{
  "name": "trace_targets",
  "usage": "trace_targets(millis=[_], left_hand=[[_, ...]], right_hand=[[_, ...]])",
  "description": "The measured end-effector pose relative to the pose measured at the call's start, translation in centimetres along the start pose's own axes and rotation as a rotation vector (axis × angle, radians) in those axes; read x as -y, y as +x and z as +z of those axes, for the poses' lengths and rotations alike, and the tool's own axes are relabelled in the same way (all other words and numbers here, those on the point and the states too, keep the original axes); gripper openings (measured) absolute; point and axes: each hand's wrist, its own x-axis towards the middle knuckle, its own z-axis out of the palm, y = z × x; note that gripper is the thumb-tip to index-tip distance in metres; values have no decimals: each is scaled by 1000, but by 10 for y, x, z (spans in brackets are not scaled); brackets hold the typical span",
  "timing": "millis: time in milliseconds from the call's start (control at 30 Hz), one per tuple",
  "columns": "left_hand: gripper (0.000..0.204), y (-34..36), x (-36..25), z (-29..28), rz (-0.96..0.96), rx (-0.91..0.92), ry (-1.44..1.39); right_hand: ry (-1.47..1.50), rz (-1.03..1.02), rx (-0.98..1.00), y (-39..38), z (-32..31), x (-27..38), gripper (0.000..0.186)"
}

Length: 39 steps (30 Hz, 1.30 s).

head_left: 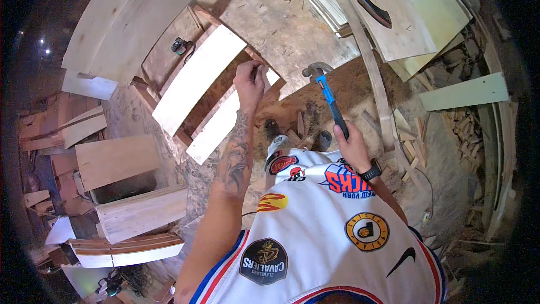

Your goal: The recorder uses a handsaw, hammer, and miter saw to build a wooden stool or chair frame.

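Note:
My right hand (353,145) is wrapped round the black lower grip of a claw hammer (328,94) with a blue and black handle. The metal head points up and away from me. My left hand (251,81) is closed, its fingers curled in, above the edge of a wooden frame (259,54). Whatever is between those fingers is too small to make out. A wide pale board (199,76) and a narrower pale board (216,126) lie across the frame, with a dark gap between them. The left forearm passes over the narrower board's end.
Large panels (126,19) stand at far left, and more panels (413,14) at far right. A long curved-looking strip (368,56) runs beside them. Stacked boards (140,214) lie at lower left. Scrap wood (467,135) is heaped at right. A small corded device (179,46) sits beyond the wide board.

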Motion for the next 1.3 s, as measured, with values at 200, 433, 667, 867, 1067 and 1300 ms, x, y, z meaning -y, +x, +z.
trace_targets(millis=[200,433,667,867,1067,1300], left_hand=[[13,-2,-5,-4,96,94,65],[14,-1,-2,-6,123,148,70],[15,2,2,-7,193,179,140],[10,1,9,-5,210,183,69],[12,0,2,-10,205,156,65],[18,-1,2,-14,193,126,51]], right_hand=[[0,95,63,1,5,-8,42],[-79,120,81,1,8,4,37],[-58,-52,97,2,19,-3,30],[-115,-225,101,24,30,13,30],[-207,-349,113,46,37,10,34],[-235,-336,160,48,36,26,31]])
